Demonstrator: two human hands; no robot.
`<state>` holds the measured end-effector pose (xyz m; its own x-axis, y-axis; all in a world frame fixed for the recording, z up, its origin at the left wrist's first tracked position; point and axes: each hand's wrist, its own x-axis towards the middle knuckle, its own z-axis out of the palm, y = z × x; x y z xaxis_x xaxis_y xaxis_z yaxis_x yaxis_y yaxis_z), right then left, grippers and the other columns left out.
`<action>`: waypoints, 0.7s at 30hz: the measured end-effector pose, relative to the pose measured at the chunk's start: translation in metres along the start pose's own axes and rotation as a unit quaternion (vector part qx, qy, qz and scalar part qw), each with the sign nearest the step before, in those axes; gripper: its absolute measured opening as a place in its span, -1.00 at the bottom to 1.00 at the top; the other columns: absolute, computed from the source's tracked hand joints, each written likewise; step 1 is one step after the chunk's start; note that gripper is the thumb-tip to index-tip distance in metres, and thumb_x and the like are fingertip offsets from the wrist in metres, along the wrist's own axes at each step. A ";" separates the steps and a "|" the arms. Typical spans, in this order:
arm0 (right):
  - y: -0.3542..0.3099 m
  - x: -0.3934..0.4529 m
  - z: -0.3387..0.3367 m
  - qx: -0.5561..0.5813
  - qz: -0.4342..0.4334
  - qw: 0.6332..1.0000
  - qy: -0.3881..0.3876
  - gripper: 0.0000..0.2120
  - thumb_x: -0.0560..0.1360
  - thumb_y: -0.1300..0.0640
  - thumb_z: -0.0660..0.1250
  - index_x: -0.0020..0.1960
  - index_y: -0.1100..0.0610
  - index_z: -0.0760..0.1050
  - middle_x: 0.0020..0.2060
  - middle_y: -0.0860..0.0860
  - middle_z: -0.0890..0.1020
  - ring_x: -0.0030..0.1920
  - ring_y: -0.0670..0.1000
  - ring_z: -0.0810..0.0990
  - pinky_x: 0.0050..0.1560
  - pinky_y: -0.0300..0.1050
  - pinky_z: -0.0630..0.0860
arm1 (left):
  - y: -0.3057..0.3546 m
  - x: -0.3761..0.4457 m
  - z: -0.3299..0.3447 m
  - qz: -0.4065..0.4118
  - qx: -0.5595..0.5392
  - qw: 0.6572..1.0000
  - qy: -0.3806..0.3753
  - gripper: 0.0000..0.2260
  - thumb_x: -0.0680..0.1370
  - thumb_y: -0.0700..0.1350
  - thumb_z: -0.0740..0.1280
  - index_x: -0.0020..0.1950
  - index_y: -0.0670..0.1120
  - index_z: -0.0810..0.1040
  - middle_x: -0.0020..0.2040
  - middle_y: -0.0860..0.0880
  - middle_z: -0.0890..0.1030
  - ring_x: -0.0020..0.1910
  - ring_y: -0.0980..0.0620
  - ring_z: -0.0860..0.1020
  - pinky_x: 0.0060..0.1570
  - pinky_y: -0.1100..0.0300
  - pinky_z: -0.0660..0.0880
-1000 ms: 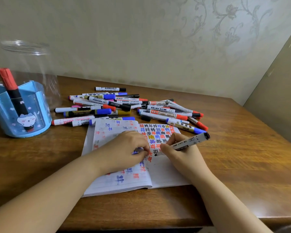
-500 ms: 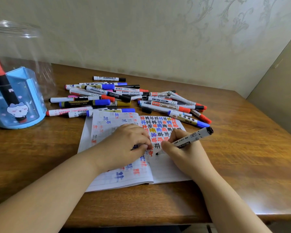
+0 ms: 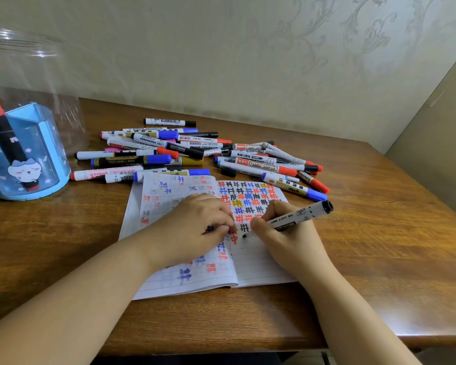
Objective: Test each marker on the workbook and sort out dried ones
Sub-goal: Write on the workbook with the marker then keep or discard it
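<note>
An open workbook lies on the table, its pages covered in red, blue and black test marks. My right hand grips a white marker with a black end, its tip touching the right page below the marks. My left hand rests on the left page with fingers curled, pinching a small dark thing that looks like the marker's cap. A pile of several capped markers lies beyond the workbook.
A blue pen holder at the left holds one black marker with a red cap. A clear plastic jar stands behind it. The wooden table meets a wall at the back and right.
The marker tip has moved slightly down the right page. The view has shifted a little; both hands stay on the workbook.
</note>
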<state>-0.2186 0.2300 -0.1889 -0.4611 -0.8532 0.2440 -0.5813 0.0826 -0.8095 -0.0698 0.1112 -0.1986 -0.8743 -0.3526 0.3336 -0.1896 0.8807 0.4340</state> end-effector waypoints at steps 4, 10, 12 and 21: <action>0.000 -0.001 -0.001 -0.003 0.009 1.000 -0.021 -0.71 0.44 0.17 0.39 -0.37 0.14 0.34 -0.54 -0.07 0.36 -0.53 -0.15 0.29 -0.54 -0.36 0.21 | -0.001 -0.001 0.001 -0.007 -0.003 1.000 0.002 -0.83 0.55 -0.13 0.29 0.05 0.02 0.65 0.03 0.16 0.56 0.08 0.25 0.40 0.10 0.45 0.20; -0.002 0.000 -0.005 0.044 0.005 0.999 0.026 -0.74 0.47 0.08 0.38 -0.28 0.19 0.41 -0.51 -0.04 0.47 -0.50 -0.16 0.34 -0.44 -0.37 0.30 | 0.004 -0.001 -0.004 -0.038 -0.050 0.998 0.003 -0.83 0.56 -0.14 0.28 0.08 0.03 0.62 0.01 0.19 0.55 0.05 0.33 0.43 0.02 0.55 0.30; -0.006 0.003 -0.011 0.053 0.017 0.997 0.046 -0.75 0.48 0.06 0.38 -0.25 0.17 0.41 -0.54 -0.11 0.52 -0.55 -0.19 0.38 -0.50 -0.41 0.28 | 0.004 -0.001 -0.011 -0.076 -0.084 0.993 0.010 -0.83 0.56 -0.12 0.27 0.10 0.06 0.58 0.01 0.23 0.52 0.06 0.37 0.43 -0.04 0.60 0.33; -0.024 0.064 -0.028 -0.031 0.026 0.999 -0.021 -0.80 0.55 0.01 0.28 -0.16 0.08 0.58 -0.45 -0.05 0.57 -0.52 -0.18 0.44 -0.47 -0.28 0.37 | -0.025 0.059 -0.046 -0.153 0.053 0.987 0.025 -0.85 0.55 -0.13 0.29 0.11 -0.04 0.52 0.05 0.08 0.47 -0.11 0.15 0.43 -0.10 0.30 0.34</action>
<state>-0.2526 0.1881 -0.1388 -0.4632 -0.8679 0.1793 -0.5993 0.1577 -0.7848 -0.0956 0.0534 -0.1512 -0.7464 -0.6196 0.2429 -0.4889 0.7581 0.4317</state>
